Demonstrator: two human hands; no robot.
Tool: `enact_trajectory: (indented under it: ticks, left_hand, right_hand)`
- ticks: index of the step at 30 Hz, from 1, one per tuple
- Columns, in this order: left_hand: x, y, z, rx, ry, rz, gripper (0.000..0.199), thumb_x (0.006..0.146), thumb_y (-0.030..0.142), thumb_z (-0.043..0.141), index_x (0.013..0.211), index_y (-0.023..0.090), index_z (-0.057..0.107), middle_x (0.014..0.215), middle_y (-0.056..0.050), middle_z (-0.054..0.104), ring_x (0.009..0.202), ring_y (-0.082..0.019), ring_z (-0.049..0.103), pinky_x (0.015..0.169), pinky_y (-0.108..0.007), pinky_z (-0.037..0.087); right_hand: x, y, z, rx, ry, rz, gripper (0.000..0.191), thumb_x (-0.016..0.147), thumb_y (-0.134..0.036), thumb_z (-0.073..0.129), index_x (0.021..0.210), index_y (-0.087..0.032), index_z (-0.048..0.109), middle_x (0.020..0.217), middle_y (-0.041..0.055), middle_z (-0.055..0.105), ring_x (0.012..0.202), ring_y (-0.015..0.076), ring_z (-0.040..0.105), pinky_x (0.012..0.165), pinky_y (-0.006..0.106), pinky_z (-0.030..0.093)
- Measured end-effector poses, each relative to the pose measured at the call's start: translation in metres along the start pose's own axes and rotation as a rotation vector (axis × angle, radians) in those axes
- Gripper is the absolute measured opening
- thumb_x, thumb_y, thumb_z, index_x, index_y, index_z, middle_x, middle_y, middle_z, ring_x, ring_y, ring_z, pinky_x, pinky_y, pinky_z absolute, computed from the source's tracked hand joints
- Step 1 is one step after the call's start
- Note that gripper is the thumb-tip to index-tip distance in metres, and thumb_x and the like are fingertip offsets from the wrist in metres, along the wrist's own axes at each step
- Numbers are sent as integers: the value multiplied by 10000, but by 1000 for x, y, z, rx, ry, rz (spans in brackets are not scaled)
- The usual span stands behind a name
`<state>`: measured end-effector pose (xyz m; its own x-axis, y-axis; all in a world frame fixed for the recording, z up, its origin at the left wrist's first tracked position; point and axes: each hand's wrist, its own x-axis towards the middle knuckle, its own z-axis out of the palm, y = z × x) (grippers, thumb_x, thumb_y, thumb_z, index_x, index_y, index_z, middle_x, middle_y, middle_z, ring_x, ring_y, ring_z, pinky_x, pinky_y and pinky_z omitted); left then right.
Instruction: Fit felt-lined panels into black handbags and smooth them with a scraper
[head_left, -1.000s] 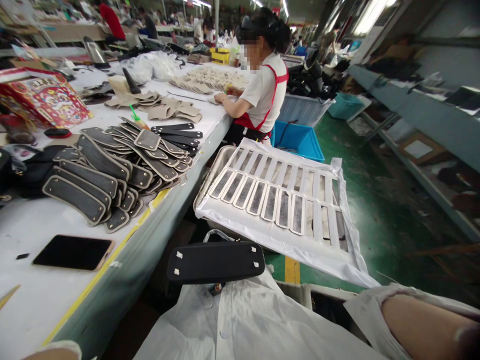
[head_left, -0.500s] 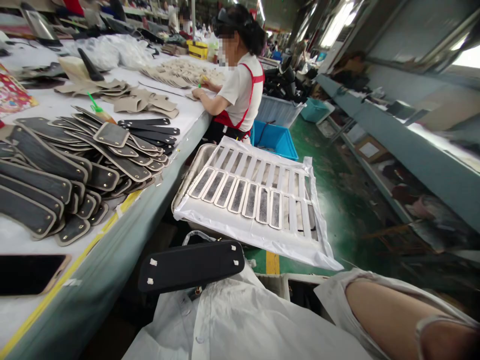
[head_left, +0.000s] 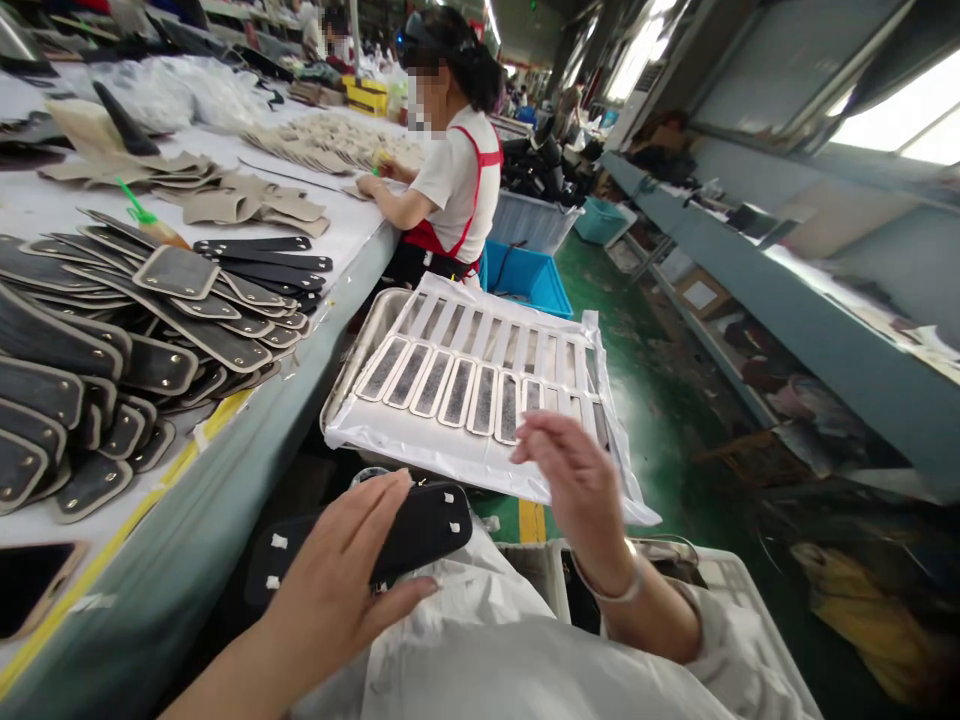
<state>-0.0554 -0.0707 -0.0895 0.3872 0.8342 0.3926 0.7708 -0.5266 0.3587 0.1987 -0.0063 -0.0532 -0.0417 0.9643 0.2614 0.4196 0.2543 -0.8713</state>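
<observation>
My left hand (head_left: 345, 560) is open, fingers stretched out and thumb apart, over a long black panel (head_left: 424, 525) with rounded ends and small white tabs near its corners. The panel lies at the near side, by my lap; my hand hides its middle, and I cannot tell whether they touch. My right hand (head_left: 577, 475) hovers at the near right of a white slotted board (head_left: 465, 452), fingers loosely bent, with nothing visible in them. Beneath its fingertips is the right end of a row of dark, pale-edged strips (head_left: 455, 392) lying on the board.
Left, a table (head_left: 300, 395) bears piled dark straps (head_left: 165, 362), beige pieces (head_left: 225, 205), a green-tipped bottle (head_left: 154, 222) and a phone (head_left: 34, 585). A person (head_left: 457, 190) in a red-strapped apron works farther along it. A blue bin (head_left: 529, 275) stands behind the board.
Both my hands have come into view, the left over the black panel and the right at the board. The view has shifted slightly to the right.
</observation>
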Motion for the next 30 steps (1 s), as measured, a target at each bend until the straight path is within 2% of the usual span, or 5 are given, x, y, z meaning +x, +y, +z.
enact_trajectory:
  ticks: [3,6,16,23,30]
  left_hand:
    - [17,2,64,83,-134,91,974,703,665,579,1410,83,250,1385,-182,414,1259,-342,386,1042,-493,315]
    - [24,5,99,119,-233,32,956,675,650,613,1375,65,328,1344,-191,458,1219,-343,426,1032,-496,302]
    - [41,15,96,74,-288,-120,764,593,543,704,1174,88,505,1129,-155,589,1019,-302,535,904,-430,376]
    - [44,18,103,76,-236,-128,714,567,474,735,1125,84,519,1081,-148,605,983,-296,548,885,-422,385]
    - [43,19,109,95,-188,-107,690,578,441,741,1117,67,526,1063,-162,613,966,-299,560,898,-435,393]
  right_hand:
    - [-15,49,23,34,-83,317,162,842,-344,511,880,-188,530,683,-16,561,556,107,548,545,238,472]
    - [-36,87,36,46,-196,534,175,839,-320,464,720,-193,470,507,-58,456,432,88,450,454,214,378]
    - [-41,83,32,44,-406,497,216,858,-345,458,726,-184,513,521,-52,460,461,86,424,463,203,331]
    - [-35,82,40,-219,-363,401,259,814,-367,557,641,-180,510,559,-47,499,528,82,414,496,208,274]
    - [-24,81,44,-216,-366,470,269,778,-317,569,578,-171,465,523,-50,448,514,79,377,485,210,251]
